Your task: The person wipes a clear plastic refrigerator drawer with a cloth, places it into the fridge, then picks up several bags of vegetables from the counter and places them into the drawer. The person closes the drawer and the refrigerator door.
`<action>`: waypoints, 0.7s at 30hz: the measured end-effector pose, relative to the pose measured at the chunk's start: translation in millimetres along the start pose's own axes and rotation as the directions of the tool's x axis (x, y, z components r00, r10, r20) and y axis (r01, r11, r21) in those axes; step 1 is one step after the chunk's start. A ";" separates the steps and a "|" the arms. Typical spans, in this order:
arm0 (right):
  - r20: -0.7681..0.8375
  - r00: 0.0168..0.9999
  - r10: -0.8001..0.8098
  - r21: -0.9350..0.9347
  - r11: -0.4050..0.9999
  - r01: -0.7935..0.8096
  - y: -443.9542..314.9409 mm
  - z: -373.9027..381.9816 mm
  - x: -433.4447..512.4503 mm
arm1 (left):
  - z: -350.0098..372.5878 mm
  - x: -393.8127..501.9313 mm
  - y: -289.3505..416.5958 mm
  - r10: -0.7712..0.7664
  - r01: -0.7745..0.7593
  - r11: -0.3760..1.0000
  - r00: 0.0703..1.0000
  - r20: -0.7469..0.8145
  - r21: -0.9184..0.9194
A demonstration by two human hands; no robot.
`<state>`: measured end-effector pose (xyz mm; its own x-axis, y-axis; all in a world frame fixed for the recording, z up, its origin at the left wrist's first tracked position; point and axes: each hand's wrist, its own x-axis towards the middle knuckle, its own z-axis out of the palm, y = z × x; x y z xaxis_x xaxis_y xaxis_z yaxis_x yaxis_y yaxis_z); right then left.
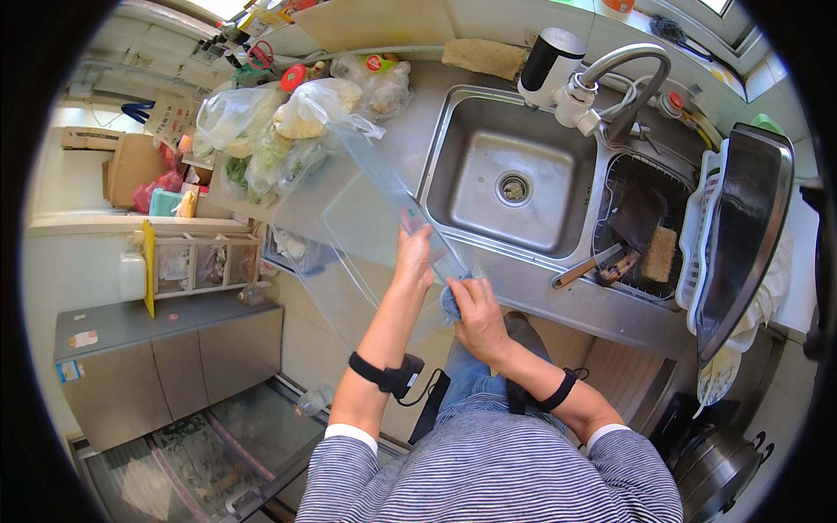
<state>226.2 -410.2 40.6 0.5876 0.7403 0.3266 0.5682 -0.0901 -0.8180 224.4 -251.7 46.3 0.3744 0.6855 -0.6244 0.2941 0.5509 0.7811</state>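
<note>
A clear, shallow fridge drawer or bin (374,173) hangs tilted over the counter's front edge, its thick front strip running diagonally beside the sink. My left hand (414,258) grips that strip near its middle, fingers partly hidden by the panel. At the strip's lower end, my right hand (477,314) presses a bunched blue-grey cloth (450,303) against the corner. The see-through walls of the drawer spread left above the floor. Right of it is a stainless steel sink (444,131) with a strainer in its drain.
Bagged vegetables (261,124) crowd the counter's left. A faucet (644,52) rises behind the sink. A wooden-handled knife (585,266) and a scrubbing pad (659,255) lie at the small basin, beside a white dish rack (693,261) and large dark pan (745,229).
</note>
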 end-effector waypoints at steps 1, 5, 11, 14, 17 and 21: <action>0.029 1.000 -0.003 0.009 1.000 0.003 -0.8 0.3 -2.8 | -3.0 -3.4 -1.5 0.007 -0.007 0.999 1.000 -0.007 -0.043; 0.123 0.989 -0.083 0.122 0.990 0.068 -7.1 3.8 -13.5 | -30.7 -28.6 -2.2 0.102 -0.103 0.978 0.995 -0.018 -0.182; 0.433 0.897 0.093 0.464 0.830 -0.310 -17.3 1.7 -3.4 | -96.2 -79.0 -7.4 0.350 -0.353 0.896 0.935 -0.059 -0.270; 0.398 0.905 0.150 0.553 0.748 -0.367 -29.4 -1.4 12.4 | -132.8 -101.4 -8.3 0.356 -0.366 0.883 0.930 -0.089 -0.294; 0.322 0.929 -0.184 0.469 0.883 0.012 -54.7 7.8 13.7 | -160.1 -121.0 -13.2 0.392 -0.391 0.849 0.917 -0.075 -0.354; 0.565 0.586 -0.580 0.274 0.803 0.530 -86.7 37.4 -3.9 | -180.8 -145.8 -32.9 0.394 -0.381 0.802 0.916 -0.072 -0.461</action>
<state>153.1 -380.4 92.6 -0.3110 0.8630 0.3982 0.6091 0.5026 -0.6135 1.2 -283.7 110.8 0.3957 0.8793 -0.2650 -0.3121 0.4002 0.8616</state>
